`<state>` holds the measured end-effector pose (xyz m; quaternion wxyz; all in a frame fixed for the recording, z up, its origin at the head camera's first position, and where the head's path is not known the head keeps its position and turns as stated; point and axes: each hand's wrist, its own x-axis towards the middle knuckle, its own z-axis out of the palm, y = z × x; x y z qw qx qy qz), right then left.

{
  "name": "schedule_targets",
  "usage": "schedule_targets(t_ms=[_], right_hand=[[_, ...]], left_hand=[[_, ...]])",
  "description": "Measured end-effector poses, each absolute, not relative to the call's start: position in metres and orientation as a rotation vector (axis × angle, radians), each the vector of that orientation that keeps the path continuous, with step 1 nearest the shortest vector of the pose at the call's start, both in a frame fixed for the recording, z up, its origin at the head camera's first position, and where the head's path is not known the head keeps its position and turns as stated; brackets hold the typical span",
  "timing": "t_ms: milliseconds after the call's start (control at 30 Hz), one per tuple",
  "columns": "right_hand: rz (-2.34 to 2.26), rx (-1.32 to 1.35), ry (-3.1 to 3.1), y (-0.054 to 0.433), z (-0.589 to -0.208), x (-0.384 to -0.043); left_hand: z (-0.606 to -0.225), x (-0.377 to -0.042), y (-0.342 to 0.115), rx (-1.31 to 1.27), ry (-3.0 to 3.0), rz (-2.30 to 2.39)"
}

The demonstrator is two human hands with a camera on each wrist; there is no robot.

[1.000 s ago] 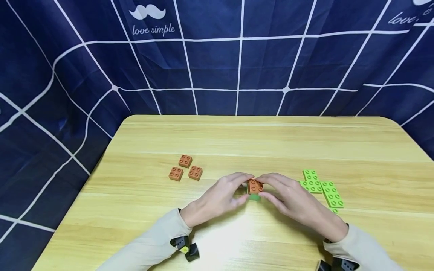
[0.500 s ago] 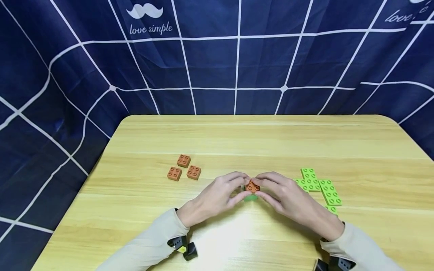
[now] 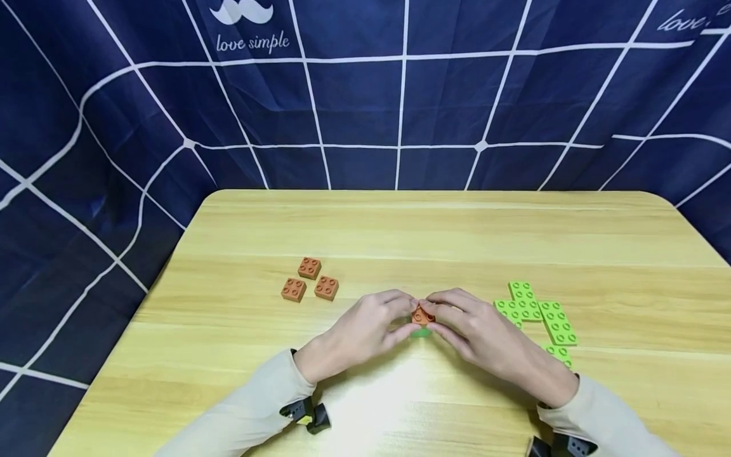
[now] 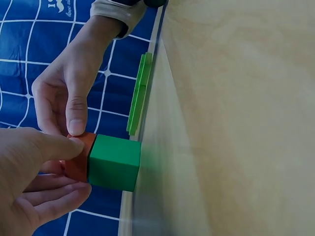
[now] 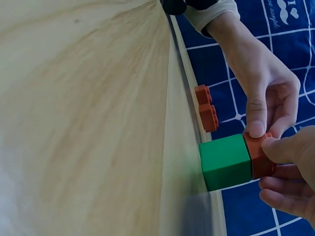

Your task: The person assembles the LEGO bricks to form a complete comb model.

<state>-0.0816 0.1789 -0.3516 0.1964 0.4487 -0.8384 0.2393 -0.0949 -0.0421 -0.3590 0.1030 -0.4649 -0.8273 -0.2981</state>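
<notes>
Orange brick (image 3: 422,317) held by two hands over a green block (image 4: 114,162)

The orange brick is gripped from both sides, its near face pressed by two thumbs and its far side met by fingers. By the left hand (image 3: 362,329) one end is pinched; by the right hand (image 3: 485,330) the other end is pinched, so that the fingertips of the two hands are brought close together above the brick. Part of the studded top is covered by these fingers. In both wrist views the brick is seen directly on top of the green block, with their faces touching. The block is set upright on the wooden table (image 3: 400,235), and from the head view only a strip of it is shown below the brick.

Toward the left side of the table, three loose orange bricks (image 3: 309,268) are grouped near one another, each topped with four studs. On the right, beyond and beside the right hand, several flat light-green bricks (image 3: 559,324) are laid out, partly hidden by that hand and forearm. Both arms are covered by pale sleeves (image 3: 245,406), and a black device (image 3: 297,409) is worn at the left wrist. The table is backed by a navy curtain (image 3: 354,114) marked with white grid lines
</notes>
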Motion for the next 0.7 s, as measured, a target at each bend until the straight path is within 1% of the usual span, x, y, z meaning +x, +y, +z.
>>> schedule_targets(t_ms=[200,467,700], right_hand=[[0.67,1.237,-2.358,0.1778,-0.3532,-0.0814],[0.696,1.223,-2.288,0.1786,-0.358,-0.0801],[0.621,1.238,-2.187,0.1793,-0.3583,-0.0792]], left_hand=[[-0.3592,-0.0945,-0.0438,-1.33,-2.463,-0.902],[-0.3619,-0.0921,-0.0447,-1.394,-2.218,-0.489],[-0.358,-0.0915,-0.0447,-1.462,-2.177,-0.292]])
